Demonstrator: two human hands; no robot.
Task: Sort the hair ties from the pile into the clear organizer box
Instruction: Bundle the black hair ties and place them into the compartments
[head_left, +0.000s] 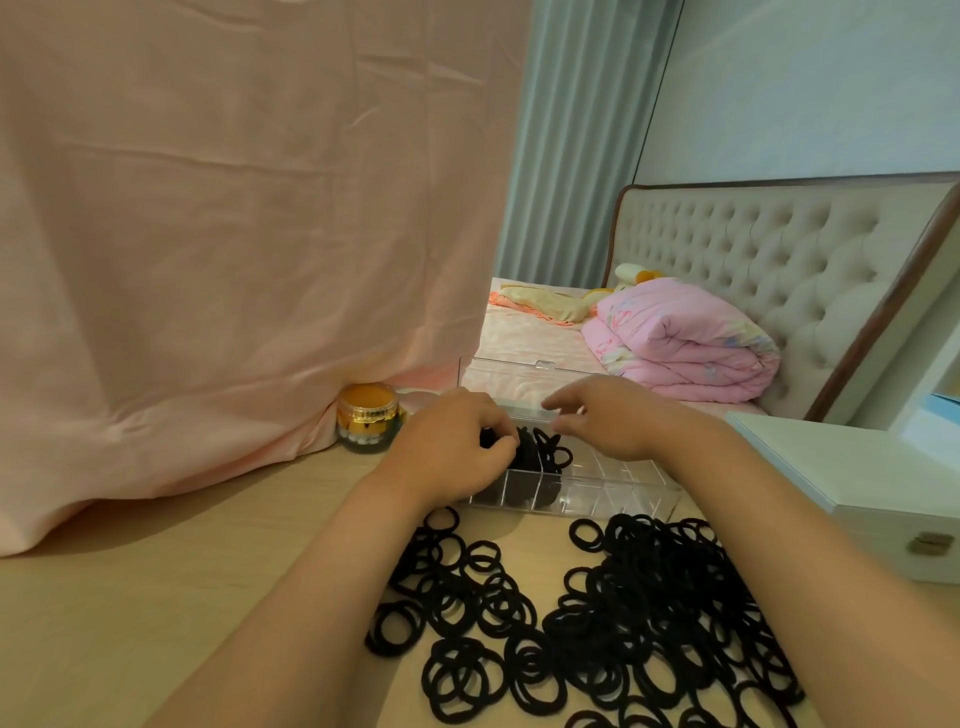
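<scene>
The grip of my left hand (449, 441) pinches black hair ties (496, 439) over the left compartments of the clear organizer box (613, 499), my right hand (608, 415) hovers loosely spread and empty, and the pile (649, 597) lies on the surface (156, 597) just nearer me, mostly on the right hand's side.

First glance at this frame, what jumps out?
The sprawling pile of black hair ties on the desk, near foreground right, grabs the eye first. Just behind it both hands sit over the clear organizer box: the left hand pinches a bunch of ties above its left compartments, the right hand hovers relaxed. A big pink sheet fills the left half.
</scene>
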